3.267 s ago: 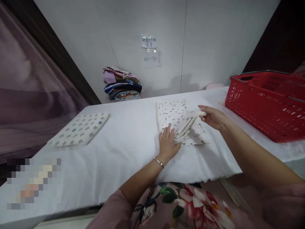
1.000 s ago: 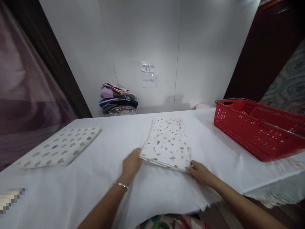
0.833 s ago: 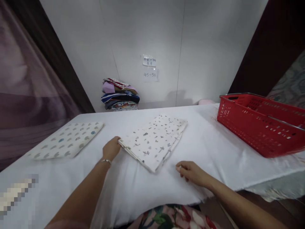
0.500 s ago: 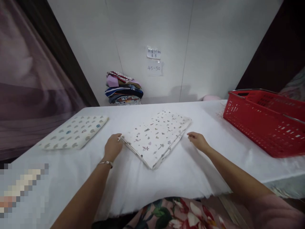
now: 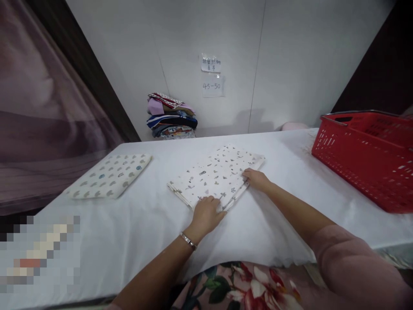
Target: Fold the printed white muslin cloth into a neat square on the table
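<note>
A folded white cloth (image 5: 211, 176) printed with small palm trees and other little motifs lies slantwise in front of me. My left hand (image 5: 208, 213) rests over its near corner, fingers laid on top and the thumb apart along the edge. The corner itself is hidden beneath that hand. At the cloth's right edge, my right hand (image 5: 256, 178) has its fingers closed on the border layers; its thumb is mostly hidden. To the left, apart from both hands, lies another folded cream cloth (image 5: 111, 176) with grey cloud-like shapes.
A white-covered table (image 5: 145, 232) carries everything. A red plastic basket (image 5: 358, 159) with metal handles stands at the right. Behind the table's far edge is a stack of folded fabrics (image 5: 172, 116). Paper signs (image 5: 212, 86) hang on the wall. A pixelated patch covers the lower left.
My left hand has moved from the cloth's left corner to its near corner. My right hand has come in from beside the cloth onto its right edge. The view has shifted slightly.
</note>
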{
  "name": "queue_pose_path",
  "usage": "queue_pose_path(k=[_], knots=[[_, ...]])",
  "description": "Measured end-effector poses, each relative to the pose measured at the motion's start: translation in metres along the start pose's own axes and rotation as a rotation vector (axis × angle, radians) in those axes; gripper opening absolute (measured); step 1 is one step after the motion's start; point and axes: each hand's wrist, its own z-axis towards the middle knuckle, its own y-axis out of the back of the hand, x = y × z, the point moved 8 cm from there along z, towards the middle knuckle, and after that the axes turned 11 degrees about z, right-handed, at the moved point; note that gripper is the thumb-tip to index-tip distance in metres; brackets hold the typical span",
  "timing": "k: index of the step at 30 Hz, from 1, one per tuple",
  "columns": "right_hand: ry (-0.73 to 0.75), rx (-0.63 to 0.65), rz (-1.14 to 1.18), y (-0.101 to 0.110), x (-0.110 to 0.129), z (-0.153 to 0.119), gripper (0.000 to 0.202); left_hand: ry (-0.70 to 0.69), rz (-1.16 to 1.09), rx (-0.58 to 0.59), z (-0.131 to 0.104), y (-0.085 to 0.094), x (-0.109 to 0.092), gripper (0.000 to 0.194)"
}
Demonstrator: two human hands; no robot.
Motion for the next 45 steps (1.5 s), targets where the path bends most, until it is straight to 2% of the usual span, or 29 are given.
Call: queue_pose_path(k=[4, 7, 13, 16, 22, 26, 28, 31, 33, 37, 41, 45], knots=[[0.036, -0.007, 0.008, 0.000, -0.002, 0.001, 0.040, 0.009, 0.031, 0.056, 0.004, -0.001, 0.000, 0.019], [0.061, -0.050, 0.014, 0.001, -0.004, -0.003, 0.043, 0.011, 0.043, 0.057, 0.003, 0.001, -0.004, 0.022], [0.080, -0.131, -0.006, -0.002, -0.009, -0.017, 0.038, -0.186, 0.122, 0.057, -0.004, -0.006, -0.026, 0.018], [0.048, -0.157, -0.011, -0.003, -0.012, -0.021, 0.038, -0.169, 0.150, 0.020, -0.004, -0.005, -0.026, 0.018], [0.027, -0.076, -0.051, -0.008, -0.009, -0.024, 0.041, -0.142, 0.168, 0.042, -0.007, -0.009, -0.031, 0.016], [0.021, -0.084, 0.126, -0.005, -0.010, -0.025, 0.044, -0.121, 0.150, 0.001, -0.016, -0.006, -0.034, 0.015], [-0.087, -0.152, 0.389, 0.001, -0.023, -0.025, 0.043, -0.096, 0.127, -0.010, -0.023, -0.008, -0.032, 0.019], [-0.322, -0.318, 0.734, 0.012, -0.056, -0.026, 0.041, -0.110, 0.062, -0.059, -0.035, -0.012, -0.027, 0.038], [-0.443, -0.408, 0.803, 0.021, -0.078, -0.026, 0.041, -0.165, 0.027, -0.128, -0.044, -0.012, -0.023, 0.051], [-0.656, -0.514, 0.889, 0.033, -0.120, -0.022, 0.045, -0.217, 0.054, -0.268, -0.059, -0.010, -0.008, 0.061], [-0.839, -0.517, 0.978, 0.031, -0.146, -0.012, 0.052, -0.200, 0.115, -0.337, -0.063, -0.006, 0.009, 0.066], [-0.930, -0.463, 1.007, 0.026, -0.153, 0.010, 0.046, -0.225, 0.126, -0.322, -0.058, -0.009, 0.013, 0.069]])
